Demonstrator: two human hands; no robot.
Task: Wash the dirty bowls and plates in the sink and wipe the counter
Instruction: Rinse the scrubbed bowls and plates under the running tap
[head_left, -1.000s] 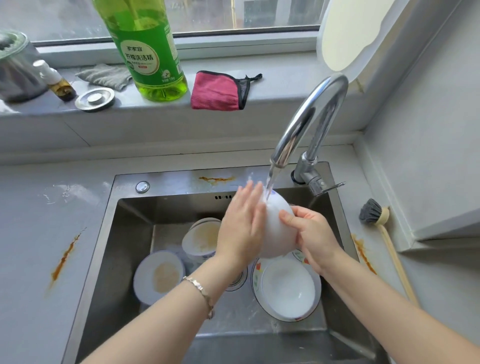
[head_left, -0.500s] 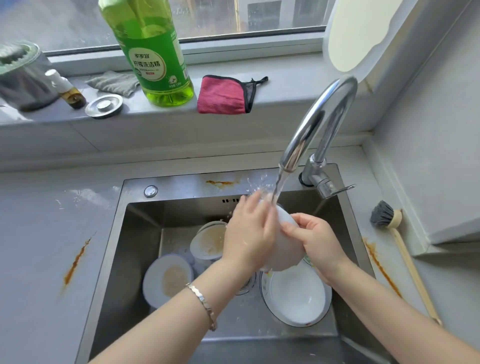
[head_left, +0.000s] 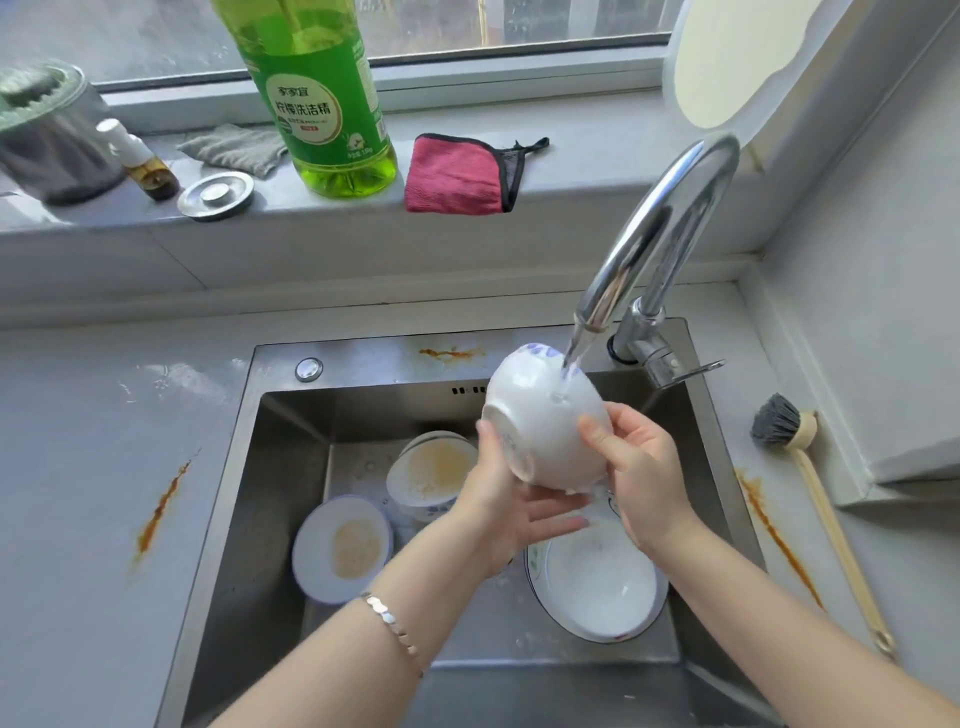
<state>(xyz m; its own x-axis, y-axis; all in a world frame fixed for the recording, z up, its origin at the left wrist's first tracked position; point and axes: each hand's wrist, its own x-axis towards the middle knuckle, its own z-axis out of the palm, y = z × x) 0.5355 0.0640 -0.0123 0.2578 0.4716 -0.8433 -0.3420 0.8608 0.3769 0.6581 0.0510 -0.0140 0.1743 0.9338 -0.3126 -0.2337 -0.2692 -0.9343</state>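
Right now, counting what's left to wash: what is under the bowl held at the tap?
The left hand cups the white bowl from below; beneath lies a blue-rimmed plate on the sink floor. The right hand and wrist cover the plate's far edge; anything there is hidden.

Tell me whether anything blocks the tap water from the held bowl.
Nothing visible does. The stream falls straight from the tap onto the bowl, on its upturned outside; the left hand and right hand hold it lower down.
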